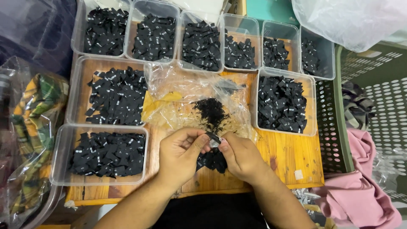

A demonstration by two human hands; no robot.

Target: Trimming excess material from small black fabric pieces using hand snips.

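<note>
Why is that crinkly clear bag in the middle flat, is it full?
Nearly empty: the clear bag lies flat on the wooden table, holding one small dark heap.

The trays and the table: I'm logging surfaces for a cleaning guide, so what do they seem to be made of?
The trays look like clear, thin rigid plastic: the wood and the black tags show through their glossy walls. The table looks like wood with a smooth orange-brown finish; grain lines and a knot show, though a wood-look laminate can't be ruled out.

A single head-worn camera looks steeply down from close above the wooden tabletop (288, 152), facing away from the person; forearms enter from the near edge, clear plastic trays (155, 12) line the far side.
</note>
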